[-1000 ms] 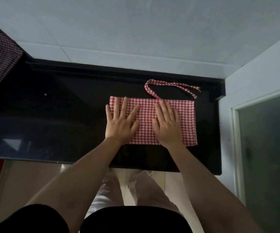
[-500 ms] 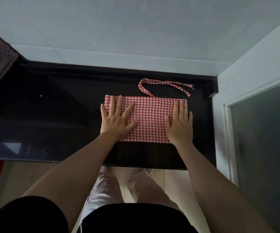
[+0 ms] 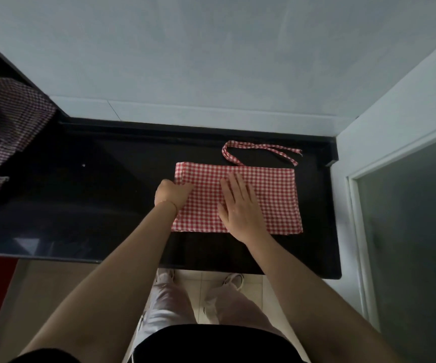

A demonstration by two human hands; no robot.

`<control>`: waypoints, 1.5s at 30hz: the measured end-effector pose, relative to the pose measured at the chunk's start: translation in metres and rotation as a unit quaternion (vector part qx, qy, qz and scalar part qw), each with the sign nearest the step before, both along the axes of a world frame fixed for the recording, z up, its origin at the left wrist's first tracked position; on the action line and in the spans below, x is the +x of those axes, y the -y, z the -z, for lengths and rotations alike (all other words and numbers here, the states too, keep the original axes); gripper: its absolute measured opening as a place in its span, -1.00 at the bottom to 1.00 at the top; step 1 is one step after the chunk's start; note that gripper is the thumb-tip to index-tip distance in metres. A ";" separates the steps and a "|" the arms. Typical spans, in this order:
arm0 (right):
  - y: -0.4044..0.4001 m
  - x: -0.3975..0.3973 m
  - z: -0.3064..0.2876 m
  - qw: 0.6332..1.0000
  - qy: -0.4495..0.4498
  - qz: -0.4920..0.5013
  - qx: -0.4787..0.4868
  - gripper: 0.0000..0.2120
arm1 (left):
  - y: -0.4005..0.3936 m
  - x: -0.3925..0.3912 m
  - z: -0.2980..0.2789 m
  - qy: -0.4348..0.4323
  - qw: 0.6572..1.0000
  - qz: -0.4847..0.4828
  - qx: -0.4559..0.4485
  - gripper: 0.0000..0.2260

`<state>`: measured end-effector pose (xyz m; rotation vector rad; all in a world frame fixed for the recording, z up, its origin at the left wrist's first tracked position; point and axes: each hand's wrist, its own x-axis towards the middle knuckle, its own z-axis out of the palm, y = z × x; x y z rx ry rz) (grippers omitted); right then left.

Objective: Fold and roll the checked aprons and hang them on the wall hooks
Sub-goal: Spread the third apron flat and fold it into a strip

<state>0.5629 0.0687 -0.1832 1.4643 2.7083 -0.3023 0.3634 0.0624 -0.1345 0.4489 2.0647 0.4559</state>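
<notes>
A red-and-white checked apron (image 3: 271, 195) lies folded into a flat rectangle on the black countertop (image 3: 107, 205), toward its right end. Its tie strap (image 3: 261, 149) curls in a loop behind the fold. My left hand (image 3: 172, 193) is at the apron's left edge with fingers curled, gripping the cloth there. My right hand (image 3: 240, 205) lies flat on the middle of the apron, fingers straight and pressing down.
A dark checked apron (image 3: 4, 127) lies crumpled at the counter's far left. A pale wall rises behind the counter. At the right stand a white wall and a frosted glass door (image 3: 407, 231). My legs and shoes show below the counter's front edge.
My left hand went from flat on the cloth to curled round its left edge. My right hand slid from the apron's right side to its middle.
</notes>
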 end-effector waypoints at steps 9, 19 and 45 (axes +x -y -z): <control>-0.004 -0.004 0.008 0.998 -0.026 0.023 -0.047 -0.35 | -0.025 0.013 -0.036 0.160 0.985 0.031 0.048 -0.51; -0.010 0.080 -0.025 0.980 0.019 0.171 -0.099 -0.24 | -0.051 0.095 -0.079 -0.068 0.959 0.260 0.096 -0.44; -0.041 0.119 -0.060 0.709 -0.366 0.454 -0.396 -0.78 | -0.016 0.172 0.004 -0.273 0.815 0.454 0.235 -0.43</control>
